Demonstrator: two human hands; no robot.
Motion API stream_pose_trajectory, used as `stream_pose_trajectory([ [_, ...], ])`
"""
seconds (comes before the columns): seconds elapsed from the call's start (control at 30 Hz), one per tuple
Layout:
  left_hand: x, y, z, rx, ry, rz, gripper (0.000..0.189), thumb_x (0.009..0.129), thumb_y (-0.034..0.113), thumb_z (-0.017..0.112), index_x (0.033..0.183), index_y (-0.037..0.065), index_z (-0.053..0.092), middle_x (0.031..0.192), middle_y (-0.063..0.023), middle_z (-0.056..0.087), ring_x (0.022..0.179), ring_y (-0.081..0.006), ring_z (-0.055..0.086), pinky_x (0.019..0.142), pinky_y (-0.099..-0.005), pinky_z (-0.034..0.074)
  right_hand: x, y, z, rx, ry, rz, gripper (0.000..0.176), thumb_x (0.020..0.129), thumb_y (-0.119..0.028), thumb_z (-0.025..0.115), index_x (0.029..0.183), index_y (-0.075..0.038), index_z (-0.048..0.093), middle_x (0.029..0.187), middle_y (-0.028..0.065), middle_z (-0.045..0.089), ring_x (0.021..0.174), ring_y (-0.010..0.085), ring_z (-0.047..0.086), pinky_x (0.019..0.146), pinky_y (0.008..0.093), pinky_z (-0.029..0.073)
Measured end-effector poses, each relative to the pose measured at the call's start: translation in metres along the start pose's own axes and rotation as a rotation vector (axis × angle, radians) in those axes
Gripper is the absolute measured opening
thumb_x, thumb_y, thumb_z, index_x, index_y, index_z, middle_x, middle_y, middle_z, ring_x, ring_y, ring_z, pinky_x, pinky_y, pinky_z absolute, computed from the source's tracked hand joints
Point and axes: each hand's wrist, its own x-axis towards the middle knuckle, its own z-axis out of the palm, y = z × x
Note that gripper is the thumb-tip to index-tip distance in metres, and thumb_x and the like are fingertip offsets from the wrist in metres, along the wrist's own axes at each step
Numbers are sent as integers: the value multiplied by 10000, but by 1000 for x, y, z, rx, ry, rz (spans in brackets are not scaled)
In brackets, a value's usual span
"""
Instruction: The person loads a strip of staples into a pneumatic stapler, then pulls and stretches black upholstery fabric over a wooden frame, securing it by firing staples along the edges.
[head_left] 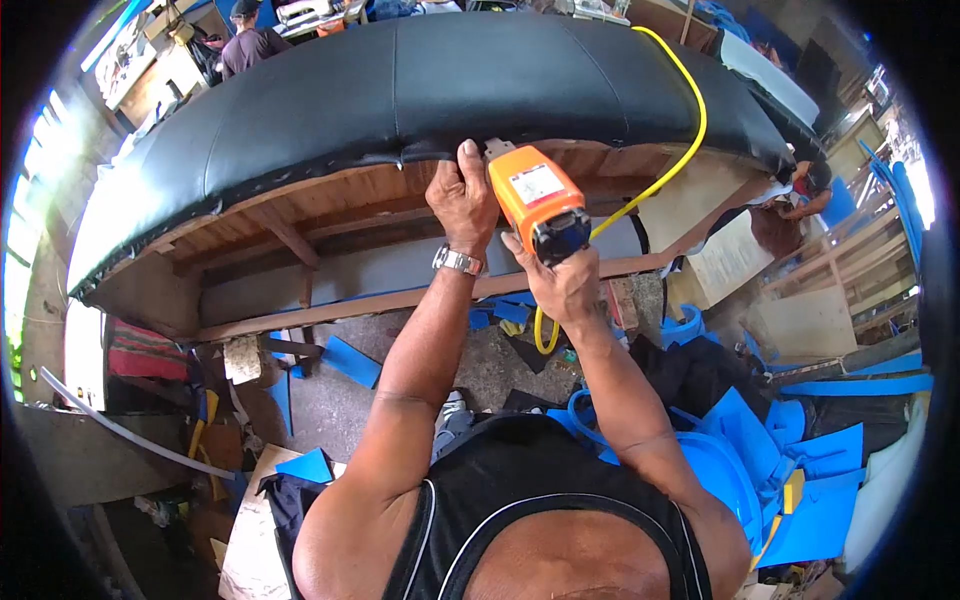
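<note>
My right hand (565, 285) is closed around the handle of an orange staple gun (532, 188) with a white label. The gun's metal nose touches or nearly touches the lower edge of a black leather-like cover (480, 80). This cover is stretched over a long curved sofa back with a wooden frame (290, 235). Just left of the nose, my left hand (463, 200) grips the cover's edge, thumb up and the other fingers curled; their tips are partly hidden. From the gun trails a yellow air hose (700, 120), looping over the sofa back.
Blue foam sheets (745, 435) and scraps lie on the concrete floor (400, 350), several to my right. One person (250, 45) is at the far left behind the sofa, another (810, 190) at its right end. Wooden slats (840, 265) stand at the right.
</note>
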Motion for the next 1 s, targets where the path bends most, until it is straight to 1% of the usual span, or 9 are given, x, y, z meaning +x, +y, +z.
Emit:
stream_pose_trajectory([
  [0.03,2,2,0,-8,15,28,502,1029,304,631,648,2,505,537,-69,508,522,-121,427,477,-356,376,-5,5,7,-3,-10,101,206,848,-192,796,963,-40,716,835,149,738,775,356,735,659,400,581],
  [0.17,8,10,-6,-95,-53,-78,502,1021,317,659,635,41,494,576,12,523,550,-58,399,463,-301,329,-13,23,21,-70,46,10,280,846,-183,794,1069,-60,677,871,143,732,804,353,735,666,408,581],
  [0.27,18,26,-19,-440,97,-462,503,1017,311,667,605,91,479,575,20,514,548,-48,389,460,-279,310,-11,15,17,-38,26,27,246,858,-181,788,1042,-52,687,868,136,734,798,348,736,670,403,582],
  [0.3,25,31,-23,-498,152,-438,494,1008,293,677,595,133,459,573,39,479,544,-37,368,455,-265,284,-8,10,15,-67,22,-49,225,861,-174,792,1024,-47,702,874,128,743,805,332,742,669,400,582],
  [0.4,28,6,-35,-180,69,-244,549,1013,322,651,594,32,445,558,14,489,535,-73,378,459,-326,318,-9,-9,12,-37,0,1,233,905,-185,788,1025,5,727,912,110,773,797,228,753,671,361,582],
  [0.53,24,-4,-45,5,14,-11,520,1021,295,628,624,4,459,529,-49,458,523,-112,386,469,-356,332,-3,-32,24,59,14,44,253,904,-179,789,1055,9,714,971,119,770,871,234,754,768,368,590],
  [0.73,29,-23,-48,11,-40,90,495,1014,278,642,637,-15,516,525,-111,521,486,-146,443,454,-360,344,-11,0,51,-104,42,-13,226,824,-80,728,1021,-42,625,780,152,695,753,380,718,650,427,574],
  [0.9,35,-16,-64,14,-184,39,521,1022,305,623,641,-45,567,520,-114,509,501,-132,429,477,-370,353,-12,-21,46,-63,58,5,289,825,-106,727,1093,-49,636,831,166,714,802,389,726,690,422,585],
  [1.0,34,-20,-66,-263,-231,-105,469,1043,248,599,672,-39,609,584,-24,584,560,-75,468,499,-307,384,-7,-30,57,-68,50,22,354,819,-172,764,1142,-86,648,856,167,720,814,399,714,706,429,590],
])
